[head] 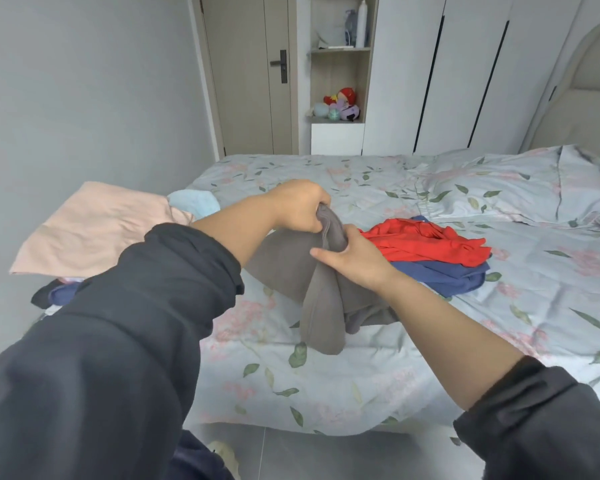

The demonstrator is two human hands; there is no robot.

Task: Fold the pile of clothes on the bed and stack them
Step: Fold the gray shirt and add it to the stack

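Grey garment (284, 268) hangs below the grip, its top clutched by left hand (298, 206) and right hand (355, 259).

1. Grey garment (323, 299): hanging bunched, lifted off the bed (326, 393); left grip (300, 206) and right grip (352, 254) clutching its top edge side by side, loose folds drooping below.
2. Red garment (426, 245): lying crumpled just right of the grey one, sitting on the blue garment (444, 275).
3. Blue garment: lying rumpled underneath, poking out at the near and right sides.
4. Peach cloth (94, 226): lying flat at far left, light blue cloth (194, 200) showing beside it.
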